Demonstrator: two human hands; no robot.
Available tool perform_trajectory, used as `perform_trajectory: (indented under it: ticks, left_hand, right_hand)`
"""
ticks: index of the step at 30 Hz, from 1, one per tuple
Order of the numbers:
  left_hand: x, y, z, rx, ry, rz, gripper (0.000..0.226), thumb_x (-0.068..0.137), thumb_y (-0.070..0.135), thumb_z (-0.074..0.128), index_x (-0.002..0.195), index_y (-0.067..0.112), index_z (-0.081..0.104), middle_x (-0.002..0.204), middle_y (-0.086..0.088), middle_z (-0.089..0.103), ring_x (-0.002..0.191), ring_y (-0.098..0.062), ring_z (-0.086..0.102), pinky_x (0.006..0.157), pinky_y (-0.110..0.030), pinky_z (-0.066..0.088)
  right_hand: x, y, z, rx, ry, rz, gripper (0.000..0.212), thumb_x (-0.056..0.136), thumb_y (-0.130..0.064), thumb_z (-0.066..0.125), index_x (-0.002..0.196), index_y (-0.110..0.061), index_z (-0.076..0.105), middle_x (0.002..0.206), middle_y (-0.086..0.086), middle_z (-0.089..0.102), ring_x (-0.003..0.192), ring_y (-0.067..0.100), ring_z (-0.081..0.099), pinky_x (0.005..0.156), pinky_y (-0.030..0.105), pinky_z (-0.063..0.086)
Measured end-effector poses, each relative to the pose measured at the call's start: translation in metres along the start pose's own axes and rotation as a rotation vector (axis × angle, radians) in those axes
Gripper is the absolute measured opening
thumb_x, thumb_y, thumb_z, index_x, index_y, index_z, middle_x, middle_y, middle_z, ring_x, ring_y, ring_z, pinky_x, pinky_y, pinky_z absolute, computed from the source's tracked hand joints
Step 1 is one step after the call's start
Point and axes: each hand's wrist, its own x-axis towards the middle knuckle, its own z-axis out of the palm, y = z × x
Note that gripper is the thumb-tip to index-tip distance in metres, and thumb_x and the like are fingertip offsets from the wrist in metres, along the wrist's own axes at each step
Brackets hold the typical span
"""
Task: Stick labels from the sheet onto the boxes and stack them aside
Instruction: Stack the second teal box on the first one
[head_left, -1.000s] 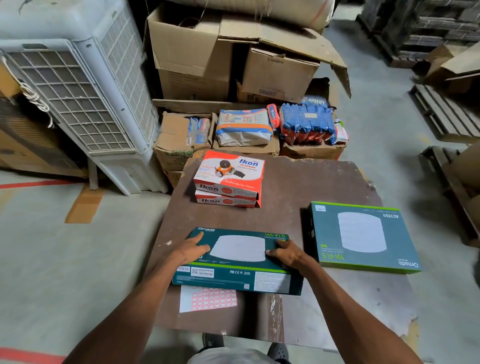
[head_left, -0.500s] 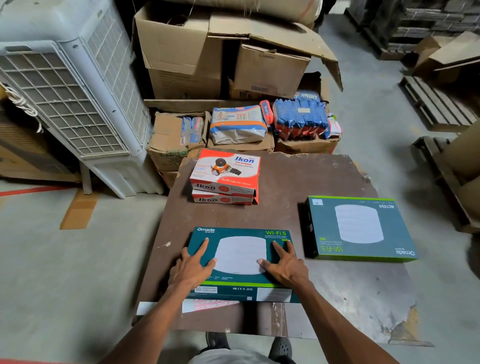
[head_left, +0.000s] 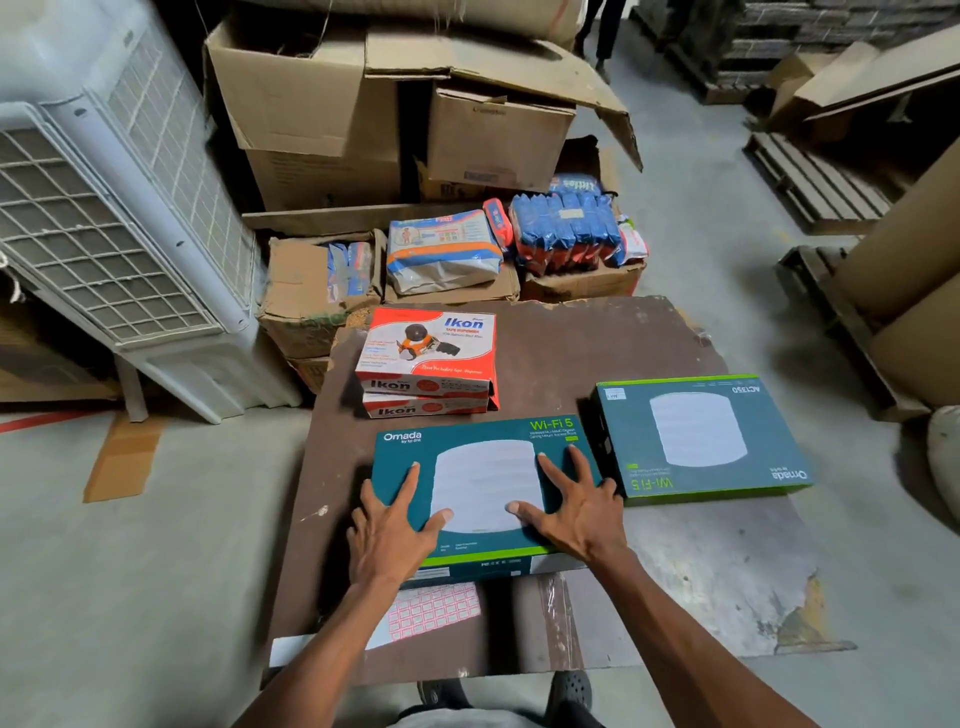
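A teal Omada Wi-Fi box (head_left: 483, 452) lies flat on the brown board (head_left: 597, 343) in front of me. My left hand (head_left: 392, 527) rests palm-down on its near left part, fingers spread. My right hand (head_left: 574, 506) lies flat on its near right part, fingers spread too. Neither hand grips anything. The label sheet (head_left: 434, 610), white with rows of pink-edged labels, lies just below the box, partly under my left forearm. A second teal Omada box (head_left: 698, 436) lies to the right, turned the other way. Two red-and-white Ikon boxes (head_left: 428, 358) are stacked behind.
A white air cooler (head_left: 119, 208) stands at the left. Cardboard cartons (head_left: 322, 104) and blue packets (head_left: 569, 228) crowd the far edge of the board. Wooden pallets (head_left: 815, 182) and brown rolls (head_left: 914, 270) lie on the right. Grey floor surrounds the board.
The near Omada box slid away from me and now lies flat, uncovering more of the label sheet. Both hands went from holding its sides to lying flat on top.
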Motion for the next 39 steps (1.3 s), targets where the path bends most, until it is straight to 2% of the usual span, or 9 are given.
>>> perform_trajectory:
  ticks: [3, 8, 14, 19, 22, 26, 30, 39]
  left_hand:
    - [0.004, 0.021, -0.005, -0.018, 0.048, 0.038, 0.088, 0.082, 0.087, 0.039, 0.157, 0.054, 0.006, 0.159, -0.017, 0.011, 0.129, -0.037, 0.043, 0.108, -0.046, 0.038]
    - [0.006, 0.075, -0.004, -0.105, 0.112, 0.12, 0.082, 0.084, 0.077, 0.053, 0.155, 0.055, 0.019, 0.158, -0.014, 0.013, 0.126, -0.036, 0.044, 0.107, -0.044, 0.037]
    - [0.007, 0.158, 0.019, -0.239, 0.11, 0.163, 0.078, 0.082, 0.07, 0.064, 0.151, 0.055, 0.032, 0.157, -0.013, 0.017, 0.121, -0.039, 0.045, 0.104, -0.046, 0.039]
    - [0.016, 0.232, 0.037, -0.307, 0.112, 0.205, 0.079, 0.08, 0.064, 0.071, 0.15, 0.053, 0.037, 0.157, -0.013, 0.02, 0.118, -0.04, 0.047, 0.102, -0.047, 0.041]
    - [0.022, 0.274, 0.051, -0.335, 0.103, 0.227, 0.078, 0.079, 0.06, 0.074, 0.149, 0.052, 0.039, 0.157, -0.013, 0.019, 0.12, -0.04, 0.045, 0.104, -0.047, 0.039]
    - [0.027, 0.321, 0.074, -0.395, 0.085, 0.255, 0.074, 0.08, 0.053, 0.077, 0.147, 0.049, 0.045, 0.158, -0.016, 0.019, 0.122, -0.042, 0.044, 0.107, -0.046, 0.037]
    - [0.034, 0.356, 0.093, -0.438, 0.054, 0.263, 0.075, 0.081, 0.048, 0.078, 0.148, 0.048, 0.045, 0.159, -0.018, 0.017, 0.132, -0.042, 0.039, 0.113, -0.045, 0.032]
    - [0.041, 0.381, 0.124, -0.462, -0.018, 0.226, 0.076, 0.082, 0.037, 0.081, 0.148, 0.047, 0.046, 0.162, -0.018, 0.01, 0.145, -0.038, 0.03, 0.122, -0.045, 0.027]
  right_hand:
    - [0.001, 0.013, -0.015, 0.016, 0.055, 0.009, 0.1, 0.068, -0.102, 0.035, 0.155, -0.055, 0.019, 0.17, -0.01, 0.002, 0.134, 0.051, 0.036, 0.115, 0.057, 0.032]
    - [0.006, 0.058, -0.042, 0.066, 0.148, 0.05, 0.099, 0.066, -0.101, 0.04, 0.153, -0.056, 0.024, 0.169, -0.012, 0.007, 0.127, 0.045, 0.041, 0.114, 0.052, 0.035]
    - [0.031, 0.13, -0.088, 0.057, 0.215, 0.052, 0.098, 0.064, -0.099, 0.05, 0.151, -0.057, 0.031, 0.168, -0.011, 0.013, 0.121, 0.043, 0.044, 0.11, 0.05, 0.039]
    - [0.059, 0.202, -0.119, 0.078, 0.214, 0.049, 0.101, 0.062, -0.099, 0.05, 0.151, -0.053, 0.036, 0.167, -0.01, 0.016, 0.129, 0.044, 0.043, 0.115, 0.05, 0.035]
    - [0.073, 0.24, -0.133, 0.093, 0.224, 0.048, 0.099, 0.066, -0.095, 0.055, 0.152, -0.049, 0.038, 0.168, -0.007, 0.015, 0.134, 0.042, 0.041, 0.116, 0.047, 0.032]
    - [0.089, 0.289, -0.146, 0.127, 0.226, 0.052, 0.096, 0.067, -0.09, 0.061, 0.151, -0.051, 0.036, 0.167, -0.011, 0.014, 0.126, 0.045, 0.042, 0.113, 0.054, 0.038]
    - [0.109, 0.33, -0.158, 0.139, 0.21, 0.028, 0.102, 0.062, -0.097, 0.053, 0.151, -0.05, 0.037, 0.166, -0.012, 0.016, 0.127, 0.045, 0.041, 0.113, 0.054, 0.038]
    - [0.139, 0.375, -0.148, 0.164, 0.155, -0.018, 0.101, 0.063, -0.092, 0.058, 0.151, -0.047, 0.04, 0.167, -0.008, 0.016, 0.129, 0.045, 0.04, 0.115, 0.054, 0.035]
